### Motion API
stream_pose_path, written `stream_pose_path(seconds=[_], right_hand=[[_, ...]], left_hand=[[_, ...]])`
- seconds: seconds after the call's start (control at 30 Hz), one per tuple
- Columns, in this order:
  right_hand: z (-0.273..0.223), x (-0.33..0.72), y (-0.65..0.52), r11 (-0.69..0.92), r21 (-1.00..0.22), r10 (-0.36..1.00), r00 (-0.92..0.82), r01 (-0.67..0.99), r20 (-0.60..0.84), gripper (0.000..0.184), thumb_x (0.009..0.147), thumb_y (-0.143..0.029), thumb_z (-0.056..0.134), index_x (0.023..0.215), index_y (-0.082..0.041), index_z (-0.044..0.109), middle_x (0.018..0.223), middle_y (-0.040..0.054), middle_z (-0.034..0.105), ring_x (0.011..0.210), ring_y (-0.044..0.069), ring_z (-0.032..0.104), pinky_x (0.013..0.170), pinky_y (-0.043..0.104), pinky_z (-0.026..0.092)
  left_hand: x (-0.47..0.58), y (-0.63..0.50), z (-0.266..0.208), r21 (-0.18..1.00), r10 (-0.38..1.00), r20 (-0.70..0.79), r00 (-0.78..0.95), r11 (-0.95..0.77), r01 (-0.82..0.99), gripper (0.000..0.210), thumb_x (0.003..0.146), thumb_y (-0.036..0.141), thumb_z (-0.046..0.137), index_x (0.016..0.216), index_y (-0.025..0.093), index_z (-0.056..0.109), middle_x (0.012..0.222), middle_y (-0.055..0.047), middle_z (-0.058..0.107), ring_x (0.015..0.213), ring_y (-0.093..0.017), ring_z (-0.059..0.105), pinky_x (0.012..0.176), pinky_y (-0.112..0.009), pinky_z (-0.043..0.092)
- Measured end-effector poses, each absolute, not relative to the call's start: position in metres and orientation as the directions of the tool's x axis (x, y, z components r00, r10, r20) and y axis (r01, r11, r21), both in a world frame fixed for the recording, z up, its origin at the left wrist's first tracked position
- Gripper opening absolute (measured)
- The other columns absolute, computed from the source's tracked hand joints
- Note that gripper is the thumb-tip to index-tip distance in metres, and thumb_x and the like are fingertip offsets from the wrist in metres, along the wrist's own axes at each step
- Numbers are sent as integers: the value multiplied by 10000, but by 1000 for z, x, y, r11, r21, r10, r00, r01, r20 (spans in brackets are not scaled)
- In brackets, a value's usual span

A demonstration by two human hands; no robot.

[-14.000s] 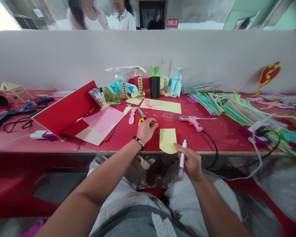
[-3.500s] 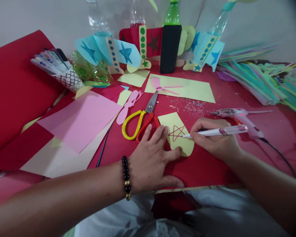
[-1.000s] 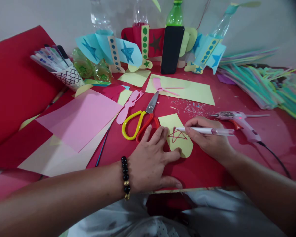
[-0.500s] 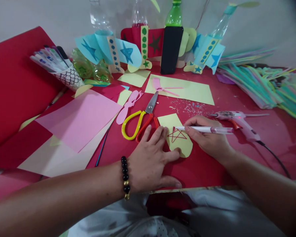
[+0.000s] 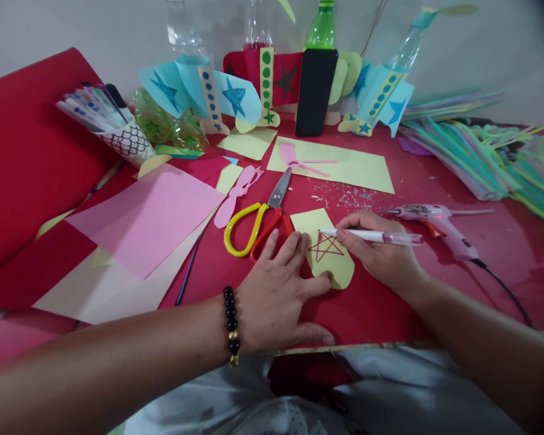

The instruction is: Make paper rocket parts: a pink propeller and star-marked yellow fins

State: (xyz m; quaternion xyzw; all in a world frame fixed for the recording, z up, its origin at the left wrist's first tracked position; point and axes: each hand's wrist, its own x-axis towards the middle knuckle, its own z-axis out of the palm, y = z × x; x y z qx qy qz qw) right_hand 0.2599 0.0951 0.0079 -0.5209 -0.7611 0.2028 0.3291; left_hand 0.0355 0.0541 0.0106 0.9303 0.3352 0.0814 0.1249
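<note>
A white felt-tip pen (image 5: 374,236) is gripped by my right hand (image 5: 385,254), its tip at the top point of a red star outline (image 5: 325,246). The star is drawn on a small pale yellow paper piece (image 5: 343,272) with one rounded end. My left hand (image 5: 281,290) lies flat with fingers spread, its fingertips on the left and lower edge of that paper. Under or against the left fingers are the red handle loops of scissors (image 5: 245,232) with one yellow and one red handle. The blades point away from me.
Behind lie a larger yellow sheet (image 5: 362,169) and pink cutouts (image 5: 234,199). A pink glue gun (image 5: 435,220) with its cord sits right. Pink paper (image 5: 149,217) and a cup of pens (image 5: 127,142) are left. Decorated bottles, a black phone (image 5: 316,93) and colourful strips (image 5: 462,157) line the back.
The pen tip has shifted slightly left and up to the star's top point, my right hand moving with it. My left hand and the paper stay in place.
</note>
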Motion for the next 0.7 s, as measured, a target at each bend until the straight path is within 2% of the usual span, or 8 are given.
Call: stream_pose_path(seconds=[0.23,0.4,0.7], right_hand=[[12,262,91,399,-674,916,-307,622,259,85,856,-250,615,785,-206,632,685,0,651,596,139,576,540,260,425],[11,260,94,406,-689,913,-238,600,331,90,869,-262,607,802,-207,629,705,-2,645,609,132,565,565,260,436],[7,260,97,372,-660,927,-224,653,301,65,865,-282,621,835,-226,632,754,3,671,653,147,591,587,270,449]], left_hand=[[36,54,8,281,641,74,764,-748,601,772,757,822,452,1353,334,503,1530,-189,291,1443,-430,163,1115,-664,113],[36,54,9,285,641,64,765,-746,602,758,762,818,449,1335,328,523,1539,-184,279,1438,-433,173,1116,-663,107],[35,54,10,284,641,67,764,-746,602,749,759,816,459,1326,331,527,1535,-183,284,1440,-435,171,1114,-663,122]])
